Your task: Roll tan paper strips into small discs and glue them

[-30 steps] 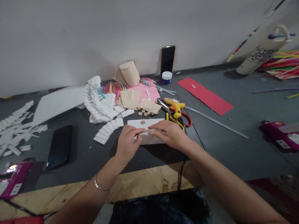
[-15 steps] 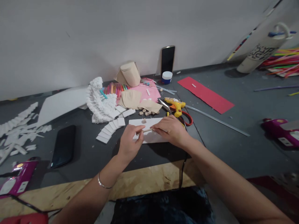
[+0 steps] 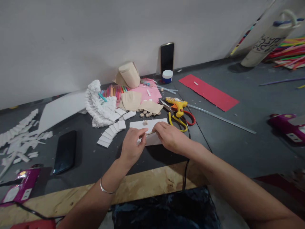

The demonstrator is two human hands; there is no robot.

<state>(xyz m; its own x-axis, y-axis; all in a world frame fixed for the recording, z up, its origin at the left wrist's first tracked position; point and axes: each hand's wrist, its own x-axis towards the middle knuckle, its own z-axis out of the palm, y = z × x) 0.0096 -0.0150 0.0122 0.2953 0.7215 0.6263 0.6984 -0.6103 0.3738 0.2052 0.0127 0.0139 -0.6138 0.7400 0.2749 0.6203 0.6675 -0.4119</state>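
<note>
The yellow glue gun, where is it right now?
In the head view, just right of centre, the yellow glue gun lies beyond the right hand, short of the red sheet.

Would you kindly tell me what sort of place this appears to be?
It looks like a craft workspace, though little of the wider room shows. On the dark tabletop lie a yellow glue gun, a red sheet and a curved row of small white pieces.

A craft workshop: the dark worktop [image 3: 231,149] with plywood edge [image 3: 157,182] carries a glue gun [image 3: 178,105], red-handled scissors [image 3: 193,118], a red sheet [image 3: 211,93] and, blurred at right, what look like pipe cleaners [image 3: 291,52].
</note>
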